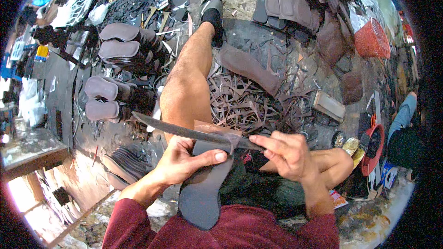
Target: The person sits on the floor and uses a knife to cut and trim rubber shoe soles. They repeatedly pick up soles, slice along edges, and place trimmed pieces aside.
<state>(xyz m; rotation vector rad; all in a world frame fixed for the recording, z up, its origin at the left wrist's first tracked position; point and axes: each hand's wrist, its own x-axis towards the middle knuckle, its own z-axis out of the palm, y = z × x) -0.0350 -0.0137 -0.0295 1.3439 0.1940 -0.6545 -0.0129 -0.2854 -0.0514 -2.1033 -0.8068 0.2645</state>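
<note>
My left hand (187, 161) grips a dark grey shoe sole (200, 203), thumb pressed flat on its upper face. The sole's rounded end points down toward my maroon top. Across its far end lies a long, thin, curved dark strip (182, 130), tapering to a point at the left; whether it is a blade or a piece of sole material I cannot tell. My right hand (288, 154) is closed at the strip's right end, index finger along it and the other fingers curled. A flat brownish piece (214, 127) shows just beyond the strip, partly hidden.
Brown offcuts (240, 103) are heaped beyond my lap, beside a larger brown sheet (249, 69). Stacks of grey soles (117, 53) stand at the left, with more sole pieces (290, 4) at the far right. A red basket (371, 39) and a pale block (328, 106) lie right.
</note>
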